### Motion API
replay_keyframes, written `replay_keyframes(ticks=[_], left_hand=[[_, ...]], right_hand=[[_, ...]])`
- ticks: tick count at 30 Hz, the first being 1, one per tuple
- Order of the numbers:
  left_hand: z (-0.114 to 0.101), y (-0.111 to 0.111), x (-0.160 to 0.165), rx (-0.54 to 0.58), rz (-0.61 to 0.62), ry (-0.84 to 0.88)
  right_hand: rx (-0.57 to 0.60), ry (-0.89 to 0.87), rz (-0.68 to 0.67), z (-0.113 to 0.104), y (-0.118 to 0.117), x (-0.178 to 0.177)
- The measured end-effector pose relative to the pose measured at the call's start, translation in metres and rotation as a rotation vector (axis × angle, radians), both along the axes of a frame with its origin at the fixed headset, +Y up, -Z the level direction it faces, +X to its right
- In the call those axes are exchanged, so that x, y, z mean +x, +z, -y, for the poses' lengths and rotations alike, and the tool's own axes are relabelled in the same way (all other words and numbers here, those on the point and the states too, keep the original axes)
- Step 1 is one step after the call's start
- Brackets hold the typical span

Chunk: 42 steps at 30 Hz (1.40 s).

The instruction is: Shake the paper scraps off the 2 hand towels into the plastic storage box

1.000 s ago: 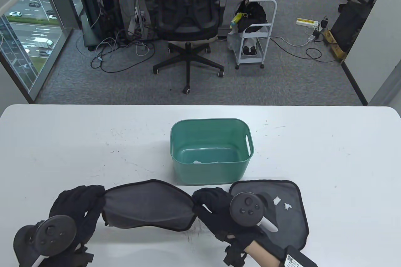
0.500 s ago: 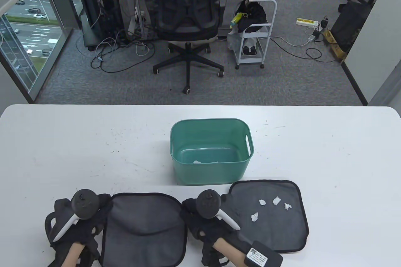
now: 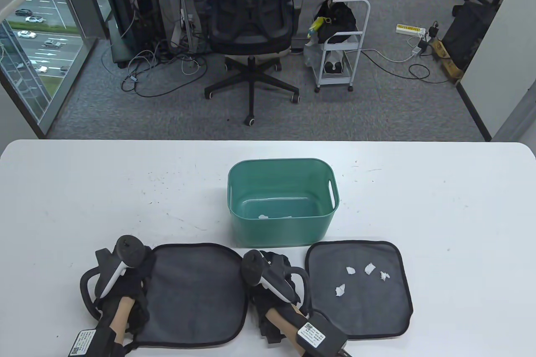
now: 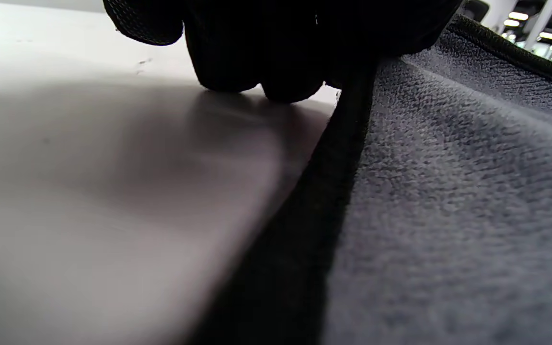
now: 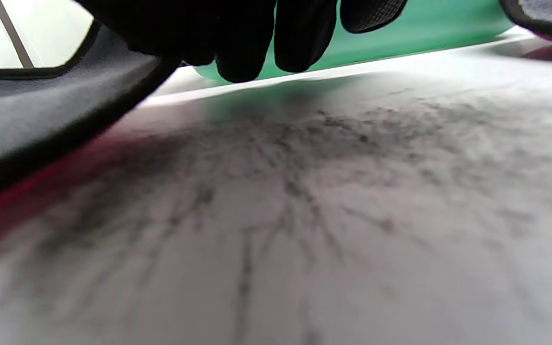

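A dark grey hand towel (image 3: 192, 294) lies flat on the white table in front of the green plastic storage box (image 3: 282, 202). My left hand (image 3: 136, 277) grips its left edge, and the fingers (image 4: 276, 48) curl at the towel's black hem (image 4: 448, 191). My right hand (image 3: 276, 267) grips the right edge, with the fingers (image 5: 237, 38) curled where the towel (image 5: 41, 110) meets them. No scraps show on this towel. A second towel (image 3: 360, 311) lies to the right with several white paper scraps (image 3: 369, 268) on it. White scraps (image 3: 264, 217) lie in the box.
The table (image 3: 439, 214) runs wide to both sides of the box. An office chair (image 3: 251, 18) and a small trolley (image 3: 339, 51) stand on the floor beyond the far edge. The box wall (image 5: 424, 33) is close ahead of my right fingers.
The left towel, stretched above the table between both hands a second ago, now lies flat. My right hand has moved off the right towel, uncovering its scraps.
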State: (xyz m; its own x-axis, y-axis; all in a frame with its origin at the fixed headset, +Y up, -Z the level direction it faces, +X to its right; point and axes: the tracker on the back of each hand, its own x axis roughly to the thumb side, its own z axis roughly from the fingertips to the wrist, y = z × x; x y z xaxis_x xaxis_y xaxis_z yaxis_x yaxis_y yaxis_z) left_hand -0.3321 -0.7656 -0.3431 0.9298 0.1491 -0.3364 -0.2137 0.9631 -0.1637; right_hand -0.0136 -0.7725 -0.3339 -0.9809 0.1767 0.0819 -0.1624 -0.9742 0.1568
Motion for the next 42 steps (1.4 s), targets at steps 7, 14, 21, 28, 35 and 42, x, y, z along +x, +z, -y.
replay_keyframes(ticks=[7, 14, 21, 28, 35, 42], left_hand=[[0.001, 0.000, 0.005, 0.010, 0.001, -0.047], [-0.011, 0.007, 0.000, 0.072, -0.007, 0.032], [-0.048, 0.037, 0.013, 0.213, 0.115, 0.153], [-0.078, 0.064, 0.065, 0.306, 0.312, 0.249], [-0.074, 0.065, 0.156, 0.278, 0.525, 0.256], [-0.067, 0.046, 0.243, 0.183, 0.634, 0.225]], right_hand=[[-0.002, 0.012, 0.034, 0.004, -0.006, -0.005], [-0.059, -0.033, -0.032, -0.005, 0.001, 0.008], [-0.092, -0.244, -0.150, -0.044, 0.031, 0.050], [0.028, -0.301, -0.188, -0.087, 0.061, 0.128], [0.167, -0.190, 0.054, -0.088, 0.056, 0.244], [0.012, -0.205, 0.195, -0.062, 0.025, 0.315]])
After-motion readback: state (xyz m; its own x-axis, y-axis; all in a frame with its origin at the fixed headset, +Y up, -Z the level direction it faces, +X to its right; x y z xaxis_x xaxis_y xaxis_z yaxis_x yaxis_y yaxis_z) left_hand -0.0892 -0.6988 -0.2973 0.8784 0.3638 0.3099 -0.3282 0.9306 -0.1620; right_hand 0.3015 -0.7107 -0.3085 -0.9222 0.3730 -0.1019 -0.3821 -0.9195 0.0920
